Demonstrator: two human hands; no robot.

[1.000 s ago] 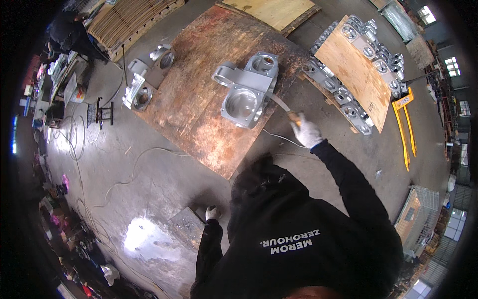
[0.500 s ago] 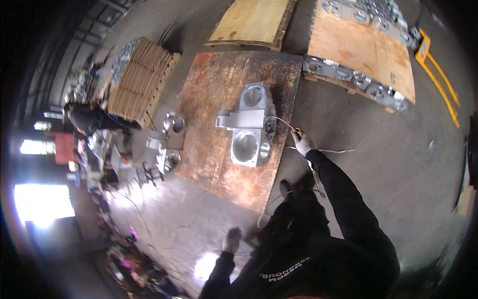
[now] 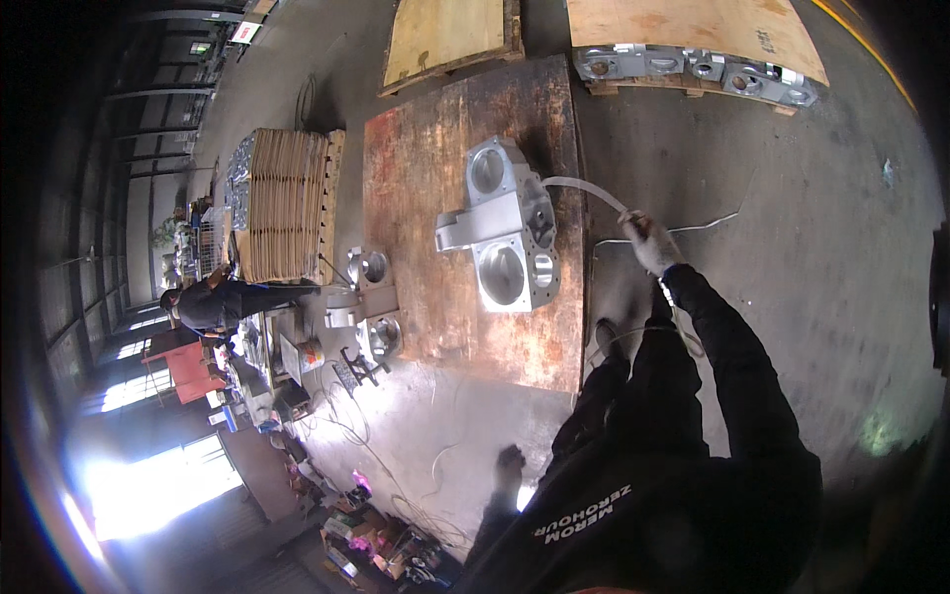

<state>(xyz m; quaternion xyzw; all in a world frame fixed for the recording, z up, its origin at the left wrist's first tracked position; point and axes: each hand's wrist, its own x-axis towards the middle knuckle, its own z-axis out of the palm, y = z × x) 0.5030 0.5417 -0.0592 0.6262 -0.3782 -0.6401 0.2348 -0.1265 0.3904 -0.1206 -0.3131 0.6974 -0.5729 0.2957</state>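
A large grey metal casting (image 3: 515, 228) with round bores lies on the worn wooden board. To its right, my gloved right hand (image 3: 651, 244) is closed around what looks like an air blow gun, its body mostly hidden by the fingers. From the hand a pale, curved thin tube (image 3: 592, 187) reaches toward the casting's right side; whether its tip touches cannot be made out. A hose (image 3: 690, 342) hangs below that hand beside my forearm. My left hand (image 3: 510, 465) hangs low beside my body, away from the casting, its fingers too dim to read.
The worn board (image 3: 445, 129) forms the work surface. Another casting (image 3: 371, 307) stands at its left edge. Beyond are a stack of brown sheets (image 3: 289, 203), a plywood-topped pallet (image 3: 683, 22) with castings, and a person (image 3: 213, 302). A pale line (image 3: 703, 225) lies on the floor.
The view has turned and shifted, so the board and pallets sit differently. My right hand has moved a little away from the casting; the tube now looks wider and more curved.
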